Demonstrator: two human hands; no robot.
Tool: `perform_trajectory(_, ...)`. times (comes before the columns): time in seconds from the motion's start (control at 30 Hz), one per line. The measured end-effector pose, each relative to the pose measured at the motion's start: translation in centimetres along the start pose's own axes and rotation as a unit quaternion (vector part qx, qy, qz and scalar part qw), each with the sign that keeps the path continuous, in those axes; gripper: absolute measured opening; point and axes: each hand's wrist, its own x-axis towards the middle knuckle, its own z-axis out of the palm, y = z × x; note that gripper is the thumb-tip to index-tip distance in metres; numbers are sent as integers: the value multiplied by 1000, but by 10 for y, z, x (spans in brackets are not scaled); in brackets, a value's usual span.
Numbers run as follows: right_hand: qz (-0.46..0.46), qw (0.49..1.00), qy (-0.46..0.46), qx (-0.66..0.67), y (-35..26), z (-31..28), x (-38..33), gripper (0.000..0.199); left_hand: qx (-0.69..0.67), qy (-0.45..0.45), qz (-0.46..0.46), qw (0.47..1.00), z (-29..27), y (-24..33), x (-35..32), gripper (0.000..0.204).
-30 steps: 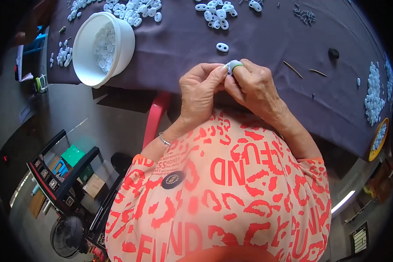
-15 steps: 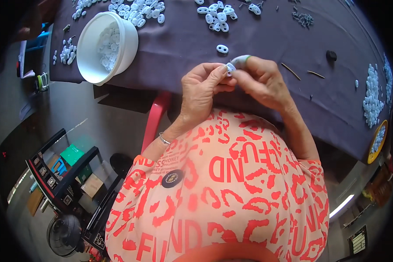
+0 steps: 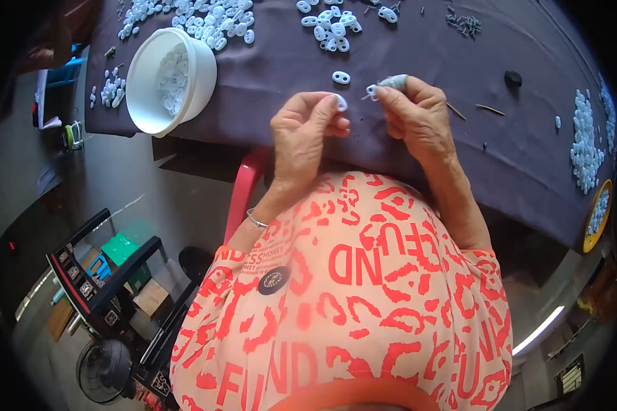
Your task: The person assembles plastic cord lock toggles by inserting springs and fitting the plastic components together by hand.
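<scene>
Now our left hand [image 3: 307, 130] pinches a small white oval piece [image 3: 340, 103] at its fingertips, and our right hand [image 3: 415, 113], at three o'clock of it, grips a similar part [image 3: 373, 90]; both are raised over the dark tabletop [image 3: 267, 68] so the parts can meet

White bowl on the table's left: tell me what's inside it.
The white bowl holds a heap of small white plastic pieces. Its near wall hides the lower part of the inside.

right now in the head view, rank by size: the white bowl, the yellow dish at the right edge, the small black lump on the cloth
1. white bowl
2. yellow dish, partly cut off at the fisheye rim, so its size is unsure
3. black lump
</scene>
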Motion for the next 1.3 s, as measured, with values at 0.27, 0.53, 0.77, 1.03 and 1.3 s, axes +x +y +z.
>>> perform_trajectory(0.27, -11, 998, 0, 57, 1, -8, 0, 12, 308, 38, 234, 922, -8, -9, 20, 11)
perform_trajectory(0.53, -7, 998, -10, 63, 1, -2, -4, 14, 315, -5, 273, 909, 5, 9, 11, 10)
perform_trajectory(0.77, -28, 999, -21, -12, -3, 3, -9, 14, 314, -43, 254, 914, 6, 7, 9, 7)
perform_trajectory(1.03, -77, 992, -32, -97, -4, 2, -11, 14, 271, -40, 236, 932, 10, 3, 6, 7)
perform_trajectory(1.3, -28, 999, -34, -27, -6, -1, -10, 15, 212, -63, 154, 963, 10, 8, 8, 8)
